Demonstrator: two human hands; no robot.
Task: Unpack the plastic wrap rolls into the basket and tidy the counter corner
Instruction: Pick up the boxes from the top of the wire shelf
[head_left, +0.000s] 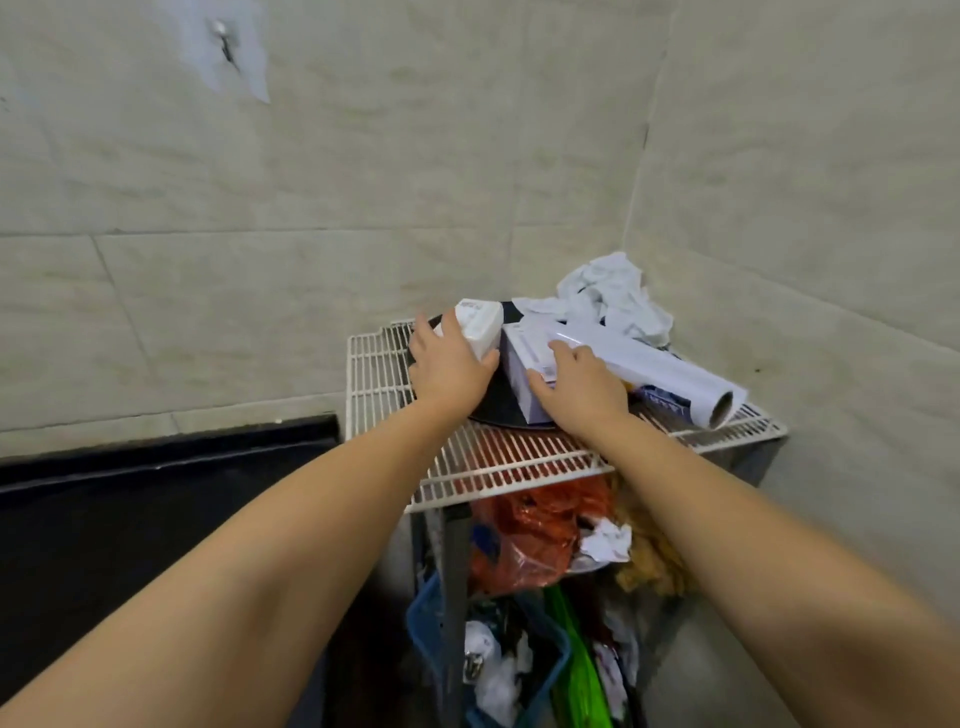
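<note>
On a white wire shelf (374, 374) in the tiled corner lies a dark round plate (493, 405). My left hand (449, 364) grips a small white box (480, 322) at the plate's left. My right hand (582, 384) rests on a longer white box (522, 358) beside it, fingers spread over its near end. A plastic wrap roll (660, 366) with a cardboard core lies to the right of that box, its end overhanging the shelf edge. Below the shelf stands a blue basket (431, 623) with white scraps inside.
Crumpled white paper (608, 296) is piled in the back corner. A red plastic bag (530, 540) and a green bag (576, 670) hang under the shelf. A black counter (156, 499) runs to the left. Tiled walls close in behind and on the right.
</note>
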